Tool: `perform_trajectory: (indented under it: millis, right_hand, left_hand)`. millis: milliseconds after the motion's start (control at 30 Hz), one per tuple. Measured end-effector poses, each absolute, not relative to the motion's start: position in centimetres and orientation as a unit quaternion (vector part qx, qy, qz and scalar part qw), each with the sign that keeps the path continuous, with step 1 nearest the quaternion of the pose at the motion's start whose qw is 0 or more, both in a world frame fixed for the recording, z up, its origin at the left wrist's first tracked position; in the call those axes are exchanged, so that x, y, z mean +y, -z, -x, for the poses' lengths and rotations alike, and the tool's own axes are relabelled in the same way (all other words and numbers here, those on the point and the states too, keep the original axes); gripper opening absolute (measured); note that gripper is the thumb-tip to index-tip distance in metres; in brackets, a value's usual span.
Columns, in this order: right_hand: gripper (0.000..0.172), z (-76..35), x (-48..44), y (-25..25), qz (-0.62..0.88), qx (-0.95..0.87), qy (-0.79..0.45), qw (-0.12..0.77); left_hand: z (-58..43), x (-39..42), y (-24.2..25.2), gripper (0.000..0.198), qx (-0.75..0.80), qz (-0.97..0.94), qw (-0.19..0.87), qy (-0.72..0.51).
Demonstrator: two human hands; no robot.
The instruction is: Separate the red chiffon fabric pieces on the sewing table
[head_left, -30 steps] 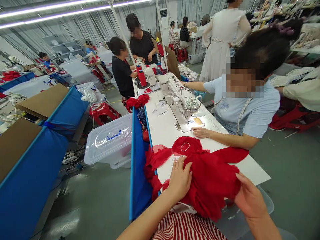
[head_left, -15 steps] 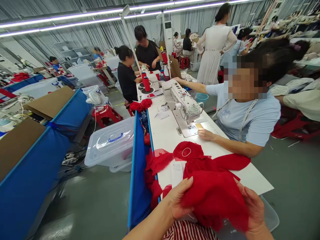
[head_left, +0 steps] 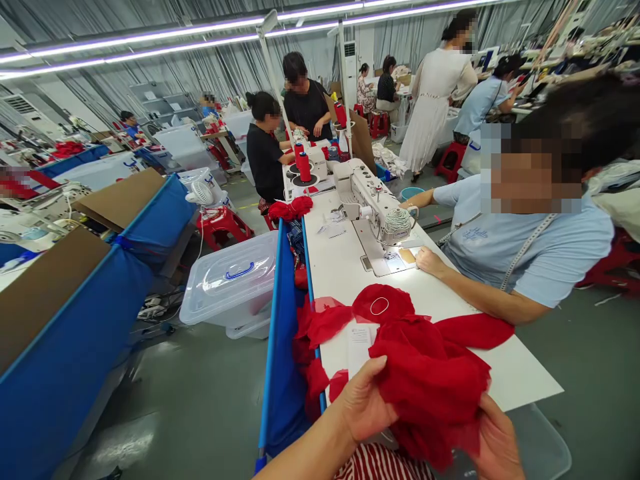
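A bunched piece of thin red fabric [head_left: 435, 380] hangs between my two hands above the near end of the white table [head_left: 520, 373]. My left hand [head_left: 367, 400] grips its left side, thumb on top and fingers underneath. At the lower right edge, my right hand [head_left: 497, 437] pinches the cloth, its fingertips partly hidden. More red cloth lies behind on the tabletop, including a round piece [head_left: 367, 303] with a white ring-shaped loop [head_left: 379, 306] on it. A white printed paper slip [head_left: 359, 347] rests beside my left hand.
A white sewing machine [head_left: 380, 200] stands farther along the table, with a co-worker's hand [head_left: 431, 260] beside its needle area. A blue cloth trough [head_left: 283, 373] holding red fabric runs along the left edge. Lidded plastic bins [head_left: 233, 280] stand on the floor.
My right hand has shifted lower and inward along the cloth, and the fabric's shape has changed. The co-worker has leaned closer, and my view has turned slightly left.
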State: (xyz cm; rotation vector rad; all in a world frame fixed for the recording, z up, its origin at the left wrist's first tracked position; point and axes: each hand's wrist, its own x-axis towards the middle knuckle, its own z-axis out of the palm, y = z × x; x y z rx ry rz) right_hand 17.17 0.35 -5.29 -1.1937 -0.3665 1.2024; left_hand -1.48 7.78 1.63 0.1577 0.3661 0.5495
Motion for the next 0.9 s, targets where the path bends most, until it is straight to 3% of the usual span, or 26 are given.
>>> perform_trajectory:
  millis: [67, 267, 467, 667, 900]
  right_hand:
    - [0.033, -16.5, 0.9, 4.3, 0.531, -0.131, -0.536, 0.643]
    - [0.028, -15.5, 1.3, 2.1, 0.519, 0.013, -0.550, 0.654]
    - [0.042, -12.6, 1.7, -2.3, 0.474, 0.024, -0.630, 0.614]
    - [0.048, -10.8, 2.3, -3.8, 0.478, -0.021, -0.643, 0.599]
    - [0.033, -10.6, 2.5, -2.9, 0.449, -0.051, -0.692, 0.563]
  left_hand:
    - [1.1, 7.5, -1.5, 0.050, 0.193, -0.095, 0.941, -0.262]
    - [1.0, 8.5, -1.7, 0.039, 0.220, -0.057, 0.927, -0.298]
    - [1.6, 8.6, -2.1, 0.055, 0.174, -0.055, 0.945, -0.270]
    - [2.0, 9.6, -3.1, 0.031, 0.276, 0.004, 0.916, -0.292]
    - [2.4, 11.1, -4.4, 0.013, 0.382, 0.031, 0.841, -0.383]
